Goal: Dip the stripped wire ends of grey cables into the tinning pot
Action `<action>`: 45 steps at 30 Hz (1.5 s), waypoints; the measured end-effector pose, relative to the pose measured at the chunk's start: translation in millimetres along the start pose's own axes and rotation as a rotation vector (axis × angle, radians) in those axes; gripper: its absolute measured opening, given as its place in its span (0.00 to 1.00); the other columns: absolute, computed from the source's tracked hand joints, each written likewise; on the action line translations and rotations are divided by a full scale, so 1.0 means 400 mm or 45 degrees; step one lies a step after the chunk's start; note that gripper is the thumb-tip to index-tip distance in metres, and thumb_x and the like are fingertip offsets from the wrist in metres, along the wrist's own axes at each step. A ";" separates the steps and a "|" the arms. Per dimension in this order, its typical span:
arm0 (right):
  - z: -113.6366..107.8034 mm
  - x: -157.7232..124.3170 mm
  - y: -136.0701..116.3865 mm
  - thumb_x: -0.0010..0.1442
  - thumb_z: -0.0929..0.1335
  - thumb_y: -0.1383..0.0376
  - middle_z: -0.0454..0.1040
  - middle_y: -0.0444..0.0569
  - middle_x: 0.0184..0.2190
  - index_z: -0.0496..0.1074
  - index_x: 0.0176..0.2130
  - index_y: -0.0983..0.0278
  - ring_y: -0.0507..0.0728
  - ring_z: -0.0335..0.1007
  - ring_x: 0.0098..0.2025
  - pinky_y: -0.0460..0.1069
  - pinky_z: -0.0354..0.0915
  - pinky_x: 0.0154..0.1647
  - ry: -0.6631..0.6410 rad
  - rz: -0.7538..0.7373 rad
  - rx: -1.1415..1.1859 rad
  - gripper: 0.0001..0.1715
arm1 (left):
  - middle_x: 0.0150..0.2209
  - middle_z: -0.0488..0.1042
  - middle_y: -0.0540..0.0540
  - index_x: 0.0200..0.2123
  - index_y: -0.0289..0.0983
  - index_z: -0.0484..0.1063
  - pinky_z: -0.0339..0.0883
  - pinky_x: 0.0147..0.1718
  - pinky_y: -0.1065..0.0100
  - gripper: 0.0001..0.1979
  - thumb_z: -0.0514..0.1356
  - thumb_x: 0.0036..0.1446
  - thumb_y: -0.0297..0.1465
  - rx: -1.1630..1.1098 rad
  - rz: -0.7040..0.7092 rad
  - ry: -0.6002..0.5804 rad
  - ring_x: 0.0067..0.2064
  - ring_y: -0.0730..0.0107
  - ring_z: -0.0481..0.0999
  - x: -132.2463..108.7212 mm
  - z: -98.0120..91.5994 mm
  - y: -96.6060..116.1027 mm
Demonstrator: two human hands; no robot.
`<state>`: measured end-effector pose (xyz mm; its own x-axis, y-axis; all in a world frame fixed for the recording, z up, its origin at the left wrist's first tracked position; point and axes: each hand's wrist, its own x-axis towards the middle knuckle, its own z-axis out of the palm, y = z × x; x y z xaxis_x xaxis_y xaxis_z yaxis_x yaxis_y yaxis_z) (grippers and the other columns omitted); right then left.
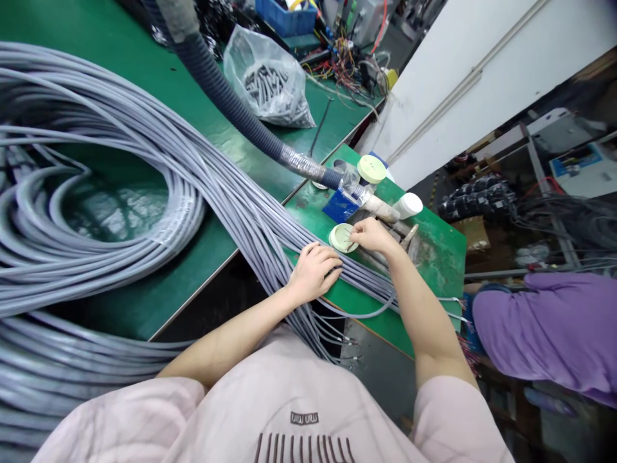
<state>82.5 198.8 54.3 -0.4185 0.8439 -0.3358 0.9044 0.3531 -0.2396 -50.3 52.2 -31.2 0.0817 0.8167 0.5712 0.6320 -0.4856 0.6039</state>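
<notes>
My left hand [315,271] lies across a long bundle of grey cables [270,222], its fingers curled over them and the thumb apart on the near side. My right hand [373,235] is closed in a pinch at the rim of a small pale green round dish [340,237]. Thin dark strands show in the dish by the fingertips; what exactly the pinch holds is too small to make out. Several cable ends with bared coloured wires hang at the bench's near edge [349,341], and more stick out at the right.
A ribbed hose [231,96] reaches down to the small green bench [446,241], near a yellow-lidded container [371,168] and a white cup [409,204]. Large cable coils [178,212] lie left. A plastic bag [265,80] holds grey pieces. A person in purple [549,328] is at the right.
</notes>
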 end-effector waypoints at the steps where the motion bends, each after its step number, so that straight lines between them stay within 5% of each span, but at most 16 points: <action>1: 0.002 0.003 0.001 0.45 0.66 0.68 0.67 0.42 0.18 0.72 0.21 0.68 0.51 0.62 0.25 0.45 0.51 0.25 -0.004 -0.001 -0.002 0.07 | 0.42 0.79 0.48 0.40 0.40 0.73 0.53 0.58 0.54 0.08 0.55 0.63 0.34 -0.003 0.000 0.002 0.48 0.66 0.74 0.000 -0.001 0.000; 29: -0.047 0.033 -0.050 0.44 0.66 0.69 0.62 0.43 0.14 0.68 0.16 0.65 0.51 0.60 0.23 0.46 0.51 0.23 -0.205 0.007 -0.267 0.08 | 0.42 0.78 0.48 0.39 0.41 0.74 0.52 0.59 0.53 0.10 0.54 0.63 0.34 -0.045 -0.027 -0.042 0.50 0.66 0.73 -0.003 -0.006 -0.004; 36: -0.098 -0.080 0.112 0.44 0.65 0.63 0.56 0.39 0.13 0.64 0.17 0.65 0.47 0.49 0.19 0.46 0.47 0.21 0.066 0.084 0.254 0.10 | 0.42 0.79 0.48 0.39 0.40 0.74 0.53 0.58 0.53 0.09 0.54 0.63 0.34 -0.051 -0.011 -0.013 0.49 0.66 0.74 -0.002 -0.005 -0.006; 40: -0.070 -0.121 0.226 0.43 0.66 0.60 0.57 0.39 0.12 0.65 0.19 0.65 0.47 0.49 0.16 0.45 0.47 0.19 0.219 0.316 0.513 0.10 | 0.42 0.79 0.48 0.38 0.41 0.74 0.54 0.58 0.52 0.08 0.55 0.62 0.33 -0.058 -0.031 -0.009 0.50 0.64 0.74 -0.002 -0.001 -0.006; 45: -0.028 -0.114 0.303 0.43 0.66 0.59 0.57 0.38 0.12 0.64 0.18 0.64 0.47 0.50 0.15 0.45 0.48 0.19 0.339 0.484 0.493 0.11 | 0.43 0.79 0.48 0.39 0.41 0.75 0.55 0.58 0.51 0.07 0.57 0.61 0.32 -0.056 -0.046 -0.010 0.50 0.63 0.74 -0.001 0.003 -0.005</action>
<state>212.0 207.7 50.9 0.0089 0.9719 -0.2353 0.8694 -0.1238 -0.4783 -50.5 53.3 -33.1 0.0657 0.8365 0.5440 0.6001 -0.4687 0.6483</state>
